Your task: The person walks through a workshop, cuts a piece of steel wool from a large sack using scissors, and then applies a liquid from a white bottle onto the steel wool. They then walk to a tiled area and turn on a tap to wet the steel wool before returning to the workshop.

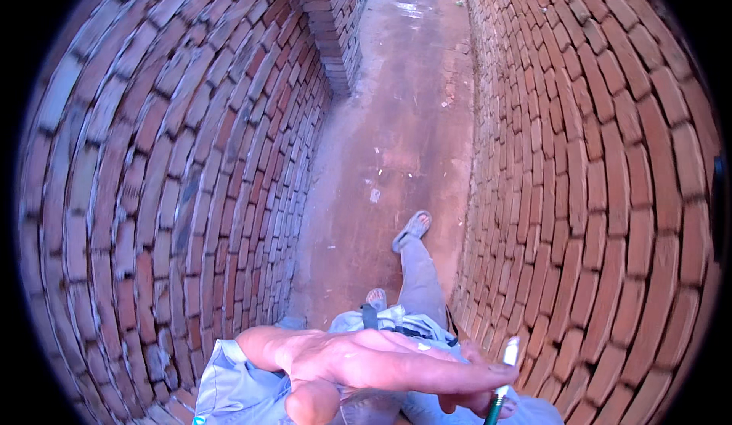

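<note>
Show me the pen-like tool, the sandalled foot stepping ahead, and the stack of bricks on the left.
Pen-like tool (509, 352): head view, its white tip.
Front sandal (412, 230): head view, mid-foot.
Brick stack (335, 20): head view, its end face.

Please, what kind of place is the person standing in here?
Probably a narrow outdoor passage between two brick walls. The left brick wall and right brick wall stand close, with a bare reddish floor running ahead. The left hand stretches across; the right hand holds a pen.

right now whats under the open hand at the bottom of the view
Under the left hand show a light blue sleeve, grey trousers, sandalled feet and reddish floor. A green-handled tool pokes out; whatever grips it is covered.
</note>
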`<state>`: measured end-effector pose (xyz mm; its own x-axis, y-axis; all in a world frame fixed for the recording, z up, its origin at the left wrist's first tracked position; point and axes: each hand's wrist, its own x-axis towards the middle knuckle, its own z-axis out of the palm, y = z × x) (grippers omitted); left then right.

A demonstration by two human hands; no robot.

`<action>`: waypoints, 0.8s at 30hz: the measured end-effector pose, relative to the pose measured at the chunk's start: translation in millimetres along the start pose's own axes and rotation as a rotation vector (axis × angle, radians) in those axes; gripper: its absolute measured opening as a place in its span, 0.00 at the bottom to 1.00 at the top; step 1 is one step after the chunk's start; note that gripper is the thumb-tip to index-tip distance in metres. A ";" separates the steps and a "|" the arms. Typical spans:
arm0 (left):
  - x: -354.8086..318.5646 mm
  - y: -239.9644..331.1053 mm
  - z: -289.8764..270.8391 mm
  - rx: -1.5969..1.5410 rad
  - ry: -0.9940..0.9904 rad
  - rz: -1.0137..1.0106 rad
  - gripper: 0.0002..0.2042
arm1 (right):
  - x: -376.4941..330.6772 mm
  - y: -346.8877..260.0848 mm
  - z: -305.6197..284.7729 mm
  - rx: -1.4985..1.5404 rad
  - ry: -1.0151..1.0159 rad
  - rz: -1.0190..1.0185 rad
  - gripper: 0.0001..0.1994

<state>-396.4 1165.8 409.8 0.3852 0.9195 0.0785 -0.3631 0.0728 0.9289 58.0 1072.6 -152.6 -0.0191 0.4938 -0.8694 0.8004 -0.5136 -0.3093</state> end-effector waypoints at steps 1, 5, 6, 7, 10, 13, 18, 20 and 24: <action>25.3 2.3 -18.5 -0.010 0.035 0.034 0.31 | 15.2 -12.5 -5.0 -0.061 -0.021 -0.015 0.12; 128.8 -2.8 -98.3 -0.149 0.021 0.314 0.46 | 82.1 -93.9 -59.9 -0.214 -0.078 -0.064 0.12; 153.3 6.5 -120.8 -0.210 -0.039 0.297 0.46 | 97.8 -119.2 -77.3 -0.227 -0.094 -0.072 0.13; 181.5 18.3 -146.3 -0.252 -0.129 0.302 0.45 | 116.7 -148.8 -99.0 -0.228 -0.090 -0.090 0.13; 252.6 18.7 -233.0 -0.041 -0.124 0.311 0.50 | 189.5 -244.5 -182.1 -0.187 -0.057 -0.133 0.14; 312.0 10.6 -322.7 0.238 0.159 0.159 0.45 | 292.6 -375.1 -292.7 -0.006 0.124 -0.329 0.15; 348.4 -90.8 -494.6 0.891 0.750 -0.140 0.27 | 307.4 -751.8 -423.0 0.219 0.166 -0.629 0.10; 366.6 -103.7 -549.7 1.021 0.731 -0.246 0.26 | 324.8 -814.5 -453.6 0.310 0.159 -0.560 0.10; 461.9 -66.3 -640.6 0.838 0.660 -0.324 0.25 | 420.8 -787.7 -485.4 0.068 0.252 -0.545 0.13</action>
<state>-738.0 1833.1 152.6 -0.2589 0.9474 -0.1882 0.4565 0.2918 0.8405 -289.7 2025.6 -87.7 -0.2666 0.8451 -0.4633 0.6748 -0.1795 -0.7158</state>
